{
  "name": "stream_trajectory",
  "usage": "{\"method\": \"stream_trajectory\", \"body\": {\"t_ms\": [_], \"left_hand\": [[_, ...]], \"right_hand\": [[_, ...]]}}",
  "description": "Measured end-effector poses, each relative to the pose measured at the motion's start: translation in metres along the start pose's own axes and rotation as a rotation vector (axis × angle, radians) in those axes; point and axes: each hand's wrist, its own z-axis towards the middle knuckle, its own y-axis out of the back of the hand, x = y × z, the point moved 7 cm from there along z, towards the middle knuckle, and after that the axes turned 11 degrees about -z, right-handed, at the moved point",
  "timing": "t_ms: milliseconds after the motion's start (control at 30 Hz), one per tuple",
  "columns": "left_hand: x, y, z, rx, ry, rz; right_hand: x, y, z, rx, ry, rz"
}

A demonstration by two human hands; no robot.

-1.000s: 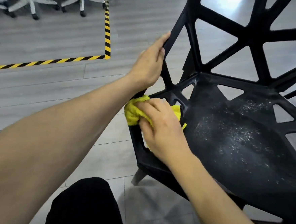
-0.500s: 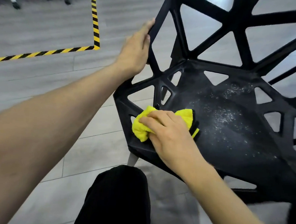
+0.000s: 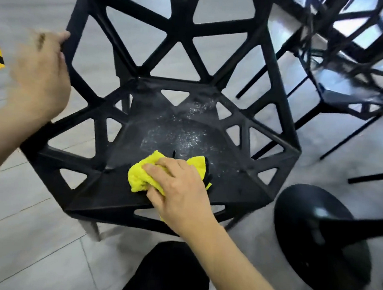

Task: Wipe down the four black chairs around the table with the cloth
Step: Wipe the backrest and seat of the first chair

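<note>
Two black chairs in view: the near chair [image 3: 143, 109] under both hands and a second chair [image 3: 353, 86] up past the right hand [image 3: 178, 193]. That hand presses the one yellow cloth [image 3: 142, 175] flat onto the seat front, fingers curled over it. The left hand [image 3: 40, 75], blurry, grips the backrest's left edge. One round table base [image 3: 319, 251] sits right of the wrist.
</note>
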Motion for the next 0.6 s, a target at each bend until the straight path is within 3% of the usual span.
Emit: {"method": "stream_trajectory", "body": {"t_ms": [67,167,267,333,467,600], "left_hand": [[0.001,0.0,0.0,-0.004,-0.043,0.013],[-0.006,0.003,-0.003,-0.026,-0.148,0.216],[-0.054,-0.008,-0.028,-0.019,-0.273,0.128],[-0.082,-0.04,-0.052,0.111,-0.39,0.111],[-0.041,-0.109,-0.071,0.451,-0.161,0.297],[-0.023,-0.119,-0.076,0.497,-0.092,0.309]], "right_hand": [[0.0,0.009,-0.01,-0.017,-0.006,-0.038],[-0.001,0.017,-0.02,-0.037,-0.037,-0.083],[-0.006,0.019,-0.02,-0.017,-0.051,-0.082],[-0.015,0.026,-0.011,-0.051,-0.078,-0.048],[-0.06,0.062,0.022,-0.29,-0.239,-0.048],[-0.119,0.067,0.087,-0.362,-0.321,-0.162]]}}
